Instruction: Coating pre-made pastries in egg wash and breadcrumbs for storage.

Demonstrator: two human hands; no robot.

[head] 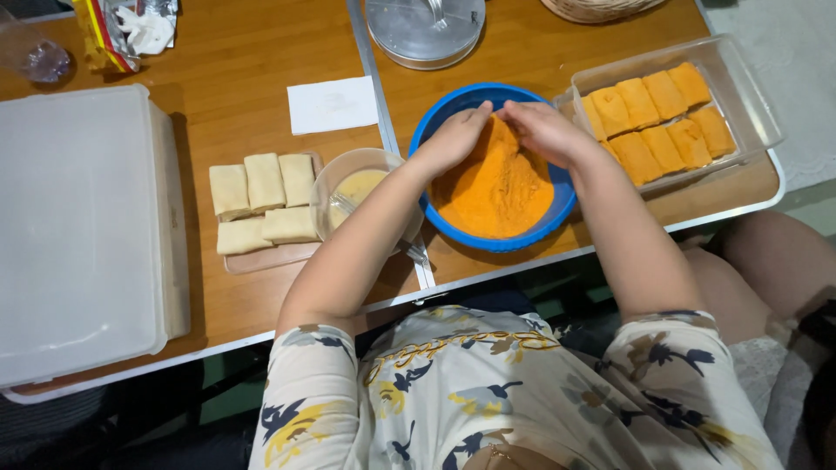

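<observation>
A blue bowl (440,109) of orange crumbs (496,196) stands on the wooden table in front of me. My left hand (457,135) and my right hand (542,130) meet at the far side of the bowl, fingers pressed into the crumbs around a piece that is mostly buried. Whether either hand grips it is hidden. Left of the bowl sits a clear bowl of pale batter (353,187) with a utensil in it. Several uncoated pale rolls (261,204) lie on a small tray further left. A clear container (740,96) at the right holds several orange coated rolls (662,117).
A large white lidded box (83,226) fills the table's left side. A white napkin (331,104) lies behind the batter bowl. A metal lid (425,30) and a woven basket (601,9) sit at the far edge, a plastic bag (122,30) at the far left.
</observation>
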